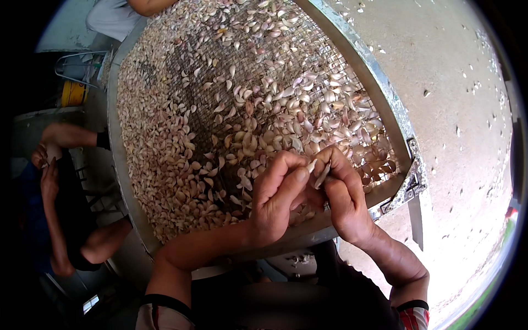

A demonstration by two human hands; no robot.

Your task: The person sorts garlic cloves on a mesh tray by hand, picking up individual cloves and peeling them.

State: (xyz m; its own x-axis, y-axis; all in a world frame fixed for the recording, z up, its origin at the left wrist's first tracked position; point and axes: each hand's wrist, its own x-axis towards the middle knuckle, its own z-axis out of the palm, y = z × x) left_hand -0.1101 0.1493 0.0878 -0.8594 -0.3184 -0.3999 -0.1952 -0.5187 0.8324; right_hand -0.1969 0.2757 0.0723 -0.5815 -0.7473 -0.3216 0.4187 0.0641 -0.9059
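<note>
Cream-white and pointed, a small garlic clove (311,166) sits between the thumb and forefinger of the person's bare left hand (281,190); that grip is closed in a pinch. Just beside it, the bare right hand (346,192) has its grip closed on a narrow, dull-grey piece (323,176), whose exact kind I can't make out. Both hands are over the near edge of a wire-mesh worktop with a worn metal rim (388,91). Across the mesh lie loose, pinkish-white cloves (247,140), heaped thickly along the left and thinner in the middle. To the left sits a co-worker in dark clothes, hands (48,159) together. Beyond them stands a yellow bucket (73,93). On the right, pale scraps dot the grey concrete floor (456,159).
</note>
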